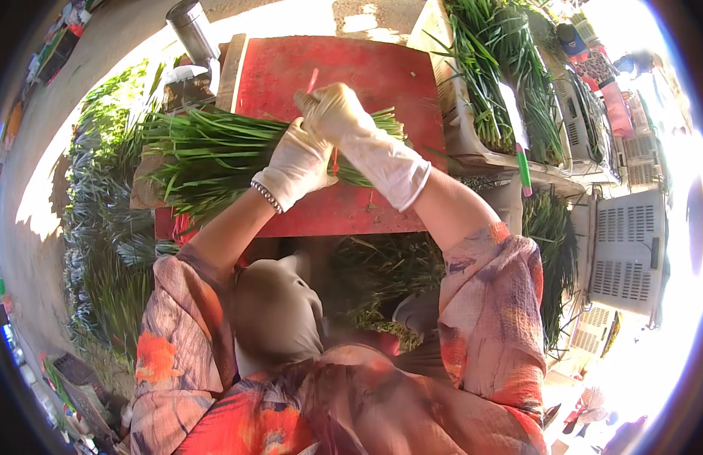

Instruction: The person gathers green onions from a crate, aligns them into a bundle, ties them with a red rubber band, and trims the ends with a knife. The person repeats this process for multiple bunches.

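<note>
A bundle of long green garlic chives (215, 142) lies across a red tabletop (340, 62), its leafy tips to the left and its cut stalk ends (392, 126) to the right. A thin red tie (335, 162) runs up from around the bundle, and its free end points upward past my fingers. My right hand (340, 116), in a pale glove, is closed on the tie above the bundle. My left hand (300, 162), also gloved and with a beaded bracelet (267, 196) at the wrist, meets it over the stalks, fingers curled at the tie. Its fingertips are partly hidden.
Red ties (183, 228) hang at the table's left corner. A metal cylinder (192, 31) stands beyond it. Piled greens (107, 239) lie left on the ground. To the right are a crate of chives (488, 151), a green-and-pink stick (523, 170) and a grey plastic crate (627, 250).
</note>
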A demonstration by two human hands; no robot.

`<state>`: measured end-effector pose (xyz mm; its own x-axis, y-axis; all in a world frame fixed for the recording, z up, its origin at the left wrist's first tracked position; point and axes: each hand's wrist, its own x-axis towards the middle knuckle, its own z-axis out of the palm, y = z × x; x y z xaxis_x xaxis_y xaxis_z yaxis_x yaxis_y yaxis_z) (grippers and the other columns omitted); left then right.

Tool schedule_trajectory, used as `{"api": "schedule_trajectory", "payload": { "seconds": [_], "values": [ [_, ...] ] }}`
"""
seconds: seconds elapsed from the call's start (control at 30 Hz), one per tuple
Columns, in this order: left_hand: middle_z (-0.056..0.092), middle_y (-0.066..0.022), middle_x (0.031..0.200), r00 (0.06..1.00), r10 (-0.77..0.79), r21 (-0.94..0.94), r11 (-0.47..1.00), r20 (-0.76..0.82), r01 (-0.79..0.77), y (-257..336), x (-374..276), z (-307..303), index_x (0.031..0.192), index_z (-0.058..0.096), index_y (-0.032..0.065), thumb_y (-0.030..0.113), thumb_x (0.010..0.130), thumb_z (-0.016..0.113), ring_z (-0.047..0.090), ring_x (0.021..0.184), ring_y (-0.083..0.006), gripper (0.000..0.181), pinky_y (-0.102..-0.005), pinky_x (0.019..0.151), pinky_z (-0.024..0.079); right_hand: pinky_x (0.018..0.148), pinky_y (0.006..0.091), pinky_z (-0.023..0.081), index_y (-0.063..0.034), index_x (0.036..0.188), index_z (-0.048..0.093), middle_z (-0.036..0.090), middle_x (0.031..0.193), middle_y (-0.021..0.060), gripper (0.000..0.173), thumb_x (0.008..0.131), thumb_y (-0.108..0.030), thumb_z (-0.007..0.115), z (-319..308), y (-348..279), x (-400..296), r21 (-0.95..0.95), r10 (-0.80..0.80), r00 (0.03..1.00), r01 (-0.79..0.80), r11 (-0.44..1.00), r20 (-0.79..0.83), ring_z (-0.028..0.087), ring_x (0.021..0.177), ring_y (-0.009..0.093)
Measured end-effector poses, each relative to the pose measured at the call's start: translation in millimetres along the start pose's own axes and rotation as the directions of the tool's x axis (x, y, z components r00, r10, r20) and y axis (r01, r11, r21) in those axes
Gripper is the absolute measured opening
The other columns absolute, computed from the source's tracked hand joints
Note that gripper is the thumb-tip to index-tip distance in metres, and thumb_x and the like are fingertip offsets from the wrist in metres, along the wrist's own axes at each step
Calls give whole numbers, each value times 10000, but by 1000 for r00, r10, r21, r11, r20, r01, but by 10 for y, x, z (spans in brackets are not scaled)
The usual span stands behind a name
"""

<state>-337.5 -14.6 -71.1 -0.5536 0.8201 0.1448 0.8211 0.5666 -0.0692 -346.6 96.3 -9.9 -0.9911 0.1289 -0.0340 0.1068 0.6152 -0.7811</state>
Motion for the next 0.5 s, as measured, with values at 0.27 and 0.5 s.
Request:
{"api": "schedule_trajectory", "payload": {
  "seconds": [0.27,0.5],
  "values": [
    [507,-146,1187,992,-44,-93,994,120,55,-16,74,-128,1311,398,-34,578,529,814,499,1110,-274,1076,-419,996,388,530,324,506,-179,709,676,623,658,11,121,790,-228,601,-485,165,-325,-809,-485,826,481,338,289,638,682,184],
    [359,-188,1442,979,-84,-6,996,185,87,56,60,-155,1441,211,-27,707,593,698,357,1333,-333,1223,-446,1105,278,663,333,470,-41,737,635,622,636,50,284,919,-244,557,-606,286,-799,-73,-300,916,330,941,265,603,701,186]
  ]
}}
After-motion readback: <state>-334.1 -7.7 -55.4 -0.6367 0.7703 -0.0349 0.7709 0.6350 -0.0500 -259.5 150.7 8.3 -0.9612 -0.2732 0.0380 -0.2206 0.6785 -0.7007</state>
